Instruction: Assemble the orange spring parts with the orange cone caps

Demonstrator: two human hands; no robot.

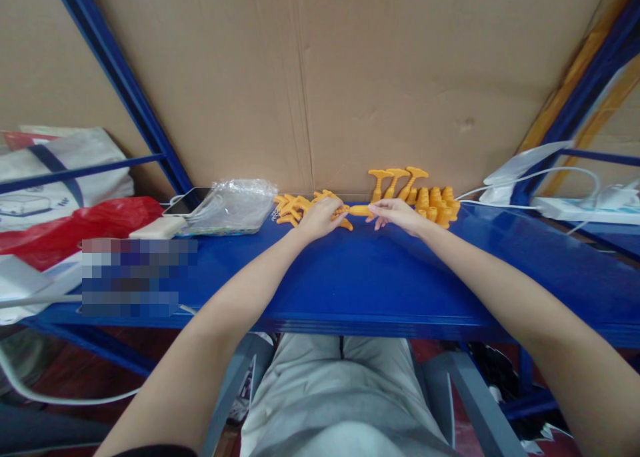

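Both hands (323, 218) (397, 215) pinch one orange piece (360, 210).

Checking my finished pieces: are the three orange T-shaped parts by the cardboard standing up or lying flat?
Standing. The three orange T-shaped parts lean upright against the cardboard wall, wide heads on top, behind the right hand.

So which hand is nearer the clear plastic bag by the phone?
Left. The left hand rests on the orange pieces just right of the clear plastic bag; the right hand is farther right, beside the stacked orange cones.
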